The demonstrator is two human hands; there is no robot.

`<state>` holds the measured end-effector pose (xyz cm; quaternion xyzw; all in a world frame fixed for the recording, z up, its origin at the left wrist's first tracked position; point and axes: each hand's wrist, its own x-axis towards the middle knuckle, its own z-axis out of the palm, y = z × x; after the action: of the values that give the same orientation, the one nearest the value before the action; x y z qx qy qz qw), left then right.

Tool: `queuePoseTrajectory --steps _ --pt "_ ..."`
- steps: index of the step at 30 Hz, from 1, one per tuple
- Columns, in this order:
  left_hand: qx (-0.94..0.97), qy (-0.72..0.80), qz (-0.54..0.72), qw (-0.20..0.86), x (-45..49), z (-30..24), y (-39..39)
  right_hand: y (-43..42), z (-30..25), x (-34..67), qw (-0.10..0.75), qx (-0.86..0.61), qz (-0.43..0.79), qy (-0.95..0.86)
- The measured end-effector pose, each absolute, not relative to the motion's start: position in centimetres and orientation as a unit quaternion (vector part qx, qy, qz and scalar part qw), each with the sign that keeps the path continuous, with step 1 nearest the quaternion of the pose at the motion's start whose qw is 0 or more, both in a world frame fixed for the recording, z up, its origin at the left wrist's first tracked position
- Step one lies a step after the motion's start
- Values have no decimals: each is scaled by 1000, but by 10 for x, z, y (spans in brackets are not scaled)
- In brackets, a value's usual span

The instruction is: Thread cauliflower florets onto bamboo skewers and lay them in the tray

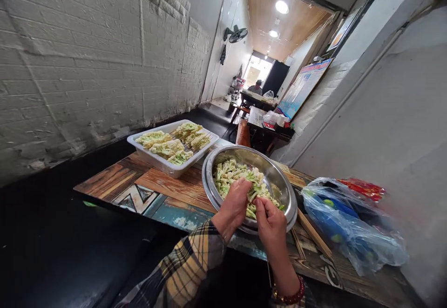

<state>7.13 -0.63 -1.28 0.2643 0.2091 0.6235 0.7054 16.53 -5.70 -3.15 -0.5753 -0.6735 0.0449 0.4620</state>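
Note:
My left hand (238,201) is closed around a cluster of pale green and white cauliflower florets (256,180), just above a steel bowl (279,170). Close against it, my right hand (271,219) is pinched at the lower edge of the cluster. A thin wooden skewer (268,273) shows below the right hand, in line with its grip; the fingers hide the middle of it. More loose cauliflower pieces (223,173) fill the bowl beneath both hands. To the left, a white plastic tray (174,170) carries several bundles of skewered cauliflower (165,148).
The bowl and tray stand on a patchwork wood-pattern table (167,184). Thin sticks (314,236) lie right of the bowl, beside a clear plastic bag (352,224) with blue contents and a red packet (365,188). A brick wall (87,65) runs along the left. Far back, a person (256,87) sits.

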Motion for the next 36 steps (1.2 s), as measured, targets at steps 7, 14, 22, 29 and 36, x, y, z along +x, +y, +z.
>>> queuePoseTrajectory --steps 7,14,22,29,36 --pt "319 216 583 715 66 -10 -10 -59 -33 162 463 -581 39 -668" --pt "382 227 563 697 65 -16 -8 -56 -37 169 467 -586 68 -658" --pt "290 206 646 675 64 -15 -3 -61 -33 168 437 -577 75 -685" --pt "310 279 634 651 61 -17 4 -61 -32 173 407 -566 124 -706" --pt "334 273 638 638 61 -21 4 -66 -26 175 403 -562 118 -713"
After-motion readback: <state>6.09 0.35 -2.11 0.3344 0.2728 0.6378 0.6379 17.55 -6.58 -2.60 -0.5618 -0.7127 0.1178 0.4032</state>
